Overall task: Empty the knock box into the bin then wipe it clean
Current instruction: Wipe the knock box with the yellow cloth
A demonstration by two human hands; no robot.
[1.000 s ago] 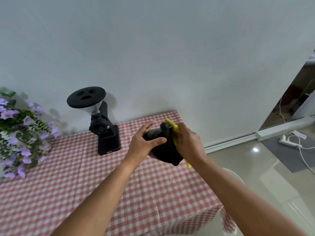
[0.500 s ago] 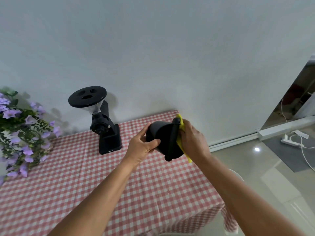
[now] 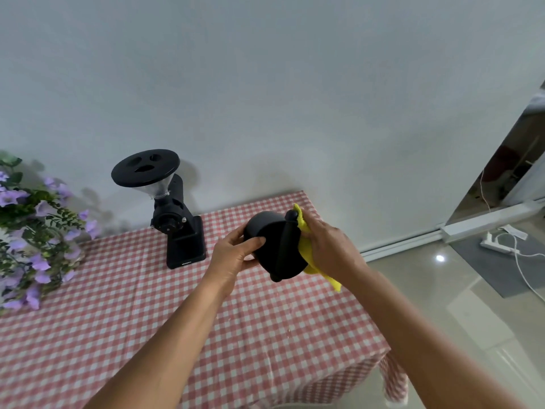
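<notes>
- The knock box point(image 3: 272, 246), black and round, is held in the air above the far right part of the worktop point(image 3: 147, 305), tipped on its side with its mouth turned to the right.
- The left hand point(image 3: 233, 258) has its grip closed around the box's closed end, thumb on the near side.
- The right hand point(image 3: 327, 249) holds a yellow cloth point(image 3: 306, 252), its grip pressed on the cloth at the box's mouth; the inside is hidden.
- Judgement: this is the wiping step. To do it well, keep the left hand firm while the cloth turns round the inner wall and along the knock bar point(image 3: 285, 246), which will trap grounds at its ends.
- The worktop's right edge lies just below the hands, with open floor point(image 3: 460, 305) beyond, so there is free room to the right.
- A black grinder point(image 3: 177, 219) stands apart to the left, and purple flowers point(image 3: 32, 231) farther left; neither crowds the hands.
</notes>
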